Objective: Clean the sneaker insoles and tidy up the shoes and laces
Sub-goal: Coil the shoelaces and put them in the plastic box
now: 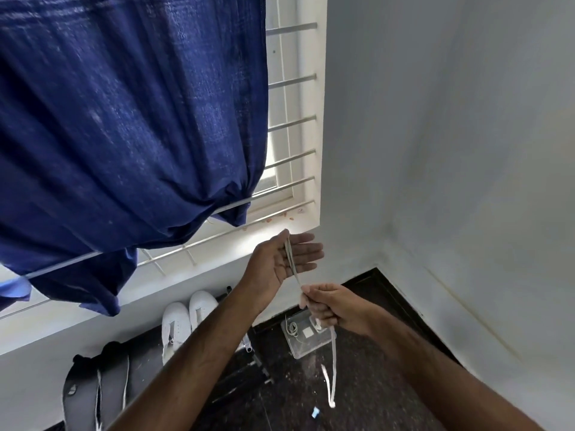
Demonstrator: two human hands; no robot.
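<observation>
Beneath a barred window, over dark speckled stone flooring:

Insoles (93, 390): two dark, flat, elongated pieces stand propped against the white wall at far left, a thin white lace (99, 399) hanging between them.

Curtain (124, 119): coarse-woven deep blue cloth, bunched and draped over the window's horizontal metal bars (292, 122).

Sneakers (186, 318): a smooth white pair stands side by side at the foot of the wall, toes toward it, partly hidden by the person's left forearm.

Left hand (287, 259): raised in front of the sill, palm open and facing right, fingers spread loosely; the upper end of a flat, pale grey shoelace (292, 265) is pinched by the thumb and lies across the palm.

Shoelace: a ribbon-like strip runs taut and diagonal from the left palm down to the right fist, then hangs slack below it, doubling back in a loop near the floor.

Right hand (326, 306): lower and just right of the left, curled closed around the lace, knuckles toward the camera.

Container (306, 335): a clear plastic rectangular box rests on the floor directly below the right hand, holding small items too blurred to tell.

Scrap (315, 412): a small blue-and-white piece lies on the floor near the lace's hanging loop.
</observation>
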